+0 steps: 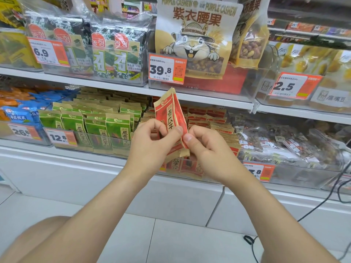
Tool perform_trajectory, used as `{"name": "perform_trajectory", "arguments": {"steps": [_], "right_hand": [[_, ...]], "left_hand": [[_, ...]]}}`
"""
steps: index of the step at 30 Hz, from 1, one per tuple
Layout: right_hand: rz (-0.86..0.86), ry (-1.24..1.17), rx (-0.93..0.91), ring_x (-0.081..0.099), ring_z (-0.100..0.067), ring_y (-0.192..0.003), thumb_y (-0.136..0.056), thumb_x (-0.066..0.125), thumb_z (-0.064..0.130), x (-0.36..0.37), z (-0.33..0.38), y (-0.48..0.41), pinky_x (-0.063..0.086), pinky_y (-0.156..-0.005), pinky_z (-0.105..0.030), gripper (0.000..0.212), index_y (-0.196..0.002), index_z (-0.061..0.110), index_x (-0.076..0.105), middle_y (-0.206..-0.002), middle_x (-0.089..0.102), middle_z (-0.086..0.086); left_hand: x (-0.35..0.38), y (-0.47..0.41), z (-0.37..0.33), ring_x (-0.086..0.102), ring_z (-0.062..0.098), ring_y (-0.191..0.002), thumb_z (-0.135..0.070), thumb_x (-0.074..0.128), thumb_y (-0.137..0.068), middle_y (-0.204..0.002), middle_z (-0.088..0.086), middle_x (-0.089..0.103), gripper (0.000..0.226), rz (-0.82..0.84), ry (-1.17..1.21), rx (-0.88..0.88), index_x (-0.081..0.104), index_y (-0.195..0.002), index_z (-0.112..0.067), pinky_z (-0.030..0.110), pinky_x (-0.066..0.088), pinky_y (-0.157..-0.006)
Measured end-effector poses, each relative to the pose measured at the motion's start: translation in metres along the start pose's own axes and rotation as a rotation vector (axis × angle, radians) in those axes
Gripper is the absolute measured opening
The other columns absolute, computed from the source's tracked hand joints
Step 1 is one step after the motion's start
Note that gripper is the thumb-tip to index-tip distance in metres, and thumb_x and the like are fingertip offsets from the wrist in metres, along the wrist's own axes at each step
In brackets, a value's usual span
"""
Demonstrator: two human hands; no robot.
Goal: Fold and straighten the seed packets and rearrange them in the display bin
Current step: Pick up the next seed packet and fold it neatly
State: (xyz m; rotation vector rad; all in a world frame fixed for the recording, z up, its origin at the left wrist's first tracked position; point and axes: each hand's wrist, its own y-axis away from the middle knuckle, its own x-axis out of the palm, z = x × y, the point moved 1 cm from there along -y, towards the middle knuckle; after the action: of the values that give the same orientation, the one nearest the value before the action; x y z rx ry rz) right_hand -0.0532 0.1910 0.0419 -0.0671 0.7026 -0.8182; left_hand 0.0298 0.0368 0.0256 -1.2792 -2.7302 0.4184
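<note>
Red seed packet (171, 115) held up in front of the display bin (191, 170).
It was pinched at its lower half by the left hand (152, 143) and the right hand (206, 147), both grips closed on it, roughly upright; more red packets (209, 118) were stacked in the bin behind, with green packets (98, 126) alongside.

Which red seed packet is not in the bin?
The red packet held upright in the air, pinched between the left hand and right hand. The other red packets lie stacked in the display bin behind it.
</note>
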Motion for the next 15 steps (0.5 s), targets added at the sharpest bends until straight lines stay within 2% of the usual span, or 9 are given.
{"name": "perform_trajectory", "arguments": {"steps": [2, 3, 5, 7, 10, 13, 15], "right_hand": [[0.080, -0.226, 0.069, 0.057, -0.031, -0.075, -0.107, 0.052, 0.041, 0.001, 0.002, 0.000, 0.050, -0.070, -0.054, 0.036, -0.086, 0.013, 0.057, -0.091, 0.062, -0.032], [0.108, -0.290, 0.100, 0.060, -0.029, -0.076, -0.109, 0.052, 0.041, 0.002, 0.003, 0.001, 0.049, -0.071, -0.050, 0.038, -0.089, 0.009, 0.059, -0.092, 0.060, -0.035], [0.112, -0.339, 0.160, 0.071, -0.026, -0.071, -0.113, 0.054, 0.035, 0.004, 0.007, 0.004, 0.055, -0.069, -0.041, 0.037, -0.099, 0.003, 0.065, -0.082, 0.062, -0.027], [0.036, -0.361, 0.205, 0.079, -0.030, -0.073, -0.111, 0.057, 0.033, 0.005, 0.014, 0.007, 0.061, -0.069, -0.046, 0.030, -0.109, 0.004, 0.067, -0.082, 0.075, -0.017], [-0.017, -0.439, 0.258, 0.081, -0.036, -0.078, -0.105, 0.067, 0.032, 0.005, 0.020, 0.007, 0.065, -0.074, -0.052, 0.031, -0.111, 0.002, 0.067, -0.090, 0.080, -0.017], [0.015, -0.392, 0.328, 0.081, -0.034, -0.078, -0.101, 0.074, 0.030, 0.007, 0.018, 0.006, 0.068, -0.073, -0.044, 0.028, -0.101, 0.002, 0.078, -0.086, 0.080, -0.016], [0.026, -0.381, 0.391, 0.081, -0.032, -0.077, -0.104, 0.071, 0.030, 0.009, 0.014, 0.006, 0.068, -0.069, -0.037, 0.031, -0.101, 0.000, 0.079, -0.086, 0.080, -0.017]], "left_hand": [[-0.001, -0.001, -0.001, 0.067, 0.009, -0.069, -0.036, 0.089, -0.084, -0.089, -0.001, 0.071, 0.041, 0.032, 0.173, -0.098, 0.056, -0.095, -0.014, 0.023, 0.051, -0.054], [-0.003, -0.001, -0.001, 0.068, 0.011, -0.072, -0.037, 0.090, -0.079, -0.093, 0.000, 0.072, 0.047, 0.046, 0.252, -0.144, 0.055, -0.102, -0.015, 0.025, 0.052, -0.054], [-0.004, -0.002, -0.001, 0.072, 0.017, -0.080, -0.045, 0.092, -0.064, -0.105, 0.003, 0.073, 0.063, 0.036, 0.306, -0.195, 0.055, -0.108, -0.020, 0.032, 0.055, -0.058], [-0.005, -0.003, -0.001, 0.075, 0.020, -0.088, -0.046, 0.095, -0.060, -0.113, 0.002, 0.074, 0.069, -0.041, 0.278, -0.207, 0.055, -0.112, -0.024, 0.036, 0.057, -0.064], [-0.008, -0.005, 0.003, 0.077, 0.024, -0.103, -0.042, 0.098, -0.069, -0.120, 0.003, 0.072, 0.066, -0.147, 0.238, -0.211, 0.054, -0.116, -0.031, 0.040, 0.063, -0.075], [-0.011, -0.007, 0.007, 0.069, 0.018, -0.114, -0.053, 0.094, -0.064, -0.131, 0.001, 0.060, 0.064, -0.215, 0.044, -0.108, 0.055, -0.112, -0.040, 0.048, 0.060, -0.098], [-0.011, -0.005, 0.006, 0.060, 0.009, -0.117, -0.042, 0.094, -0.076, -0.130, -0.004, 0.050, 0.056, -0.243, -0.074, -0.020, 0.057, -0.117, -0.033, 0.041, 0.053, -0.107]]}}
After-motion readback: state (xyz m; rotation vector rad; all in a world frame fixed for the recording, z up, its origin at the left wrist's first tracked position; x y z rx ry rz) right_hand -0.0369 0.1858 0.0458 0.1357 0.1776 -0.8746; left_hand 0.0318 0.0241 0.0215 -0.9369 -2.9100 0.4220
